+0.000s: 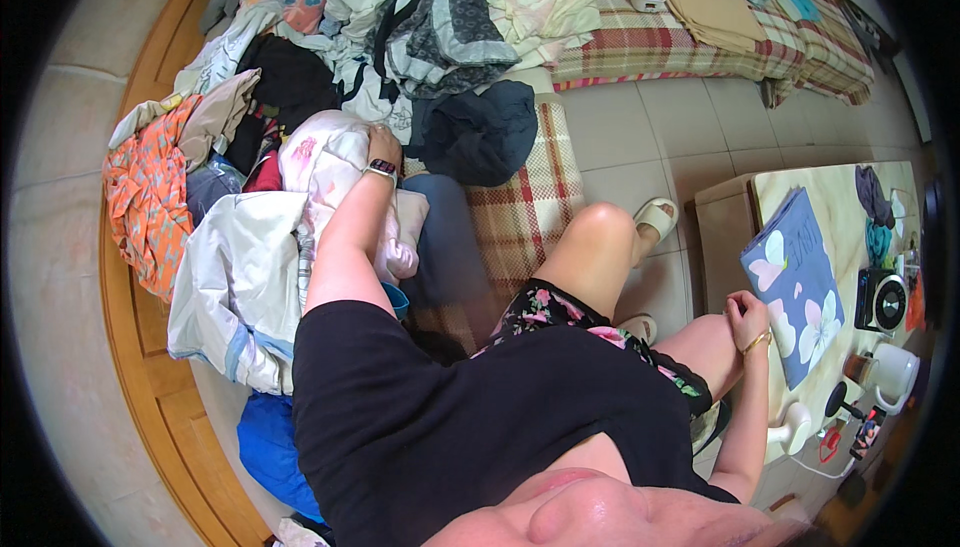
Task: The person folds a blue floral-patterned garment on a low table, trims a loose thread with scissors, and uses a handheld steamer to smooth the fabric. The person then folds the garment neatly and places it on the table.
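Observation:
My left hand (pixel 385 144) reaches into a heap of clothes on the left, its fingers bent over the far side of a white cloth with pink print (pixel 325 152). The fingertips are hidden in the folds. My right hand (pixel 745 319) rests by my knee at the edge of the table, fingers curled with nothing visible in them. Just beyond it lies a folded blue cloth with large white flowers (pixel 800 287), flat on the tabletop. Around my left arm are a white garment with blue trim (pixel 240 272), dark trousers (pixel 475 132) and an orange patterned cloth (pixel 150 192).
A plaid-covered sofa (pixel 530 202) runs beneath and beyond the clothes. Folded beige cloth (pixel 705 7) lies on its far section. The marble-topped table (pixel 775 192) bears a black round-faced device (pixel 882 300), a white jug (pixel 893 375) and a phone on a stand (pixel 868 434).

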Demonstrator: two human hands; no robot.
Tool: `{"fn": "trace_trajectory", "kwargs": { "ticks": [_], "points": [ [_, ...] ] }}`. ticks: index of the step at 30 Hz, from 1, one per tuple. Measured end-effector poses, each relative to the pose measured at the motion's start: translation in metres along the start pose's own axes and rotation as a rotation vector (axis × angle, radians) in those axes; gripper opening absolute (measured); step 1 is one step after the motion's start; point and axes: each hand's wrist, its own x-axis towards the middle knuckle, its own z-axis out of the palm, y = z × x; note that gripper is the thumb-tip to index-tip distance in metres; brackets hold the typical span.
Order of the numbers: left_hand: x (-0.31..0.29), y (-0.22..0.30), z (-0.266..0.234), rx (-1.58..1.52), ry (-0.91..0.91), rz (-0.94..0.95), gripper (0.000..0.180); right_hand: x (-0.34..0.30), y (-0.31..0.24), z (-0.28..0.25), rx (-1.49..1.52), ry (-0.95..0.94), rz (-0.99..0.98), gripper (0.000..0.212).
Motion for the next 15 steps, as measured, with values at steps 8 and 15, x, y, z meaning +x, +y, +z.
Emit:
{"fn": "trace_trajectory", "kwargs": {
  "ticks": [8,15],
  "points": [
    [0.053,-0.005,0.071,-0.042,-0.085,-0.044,0.033,-0.004,0.006,0.000,-0.005,0.016,0.003,0.014],
    [0.027,-0.023,0.061,-0.257,-0.146,0.015,0.035,-0.006,0.008,-0.003,-0.008,0.044,-0.016,0.012]
  ]
}}
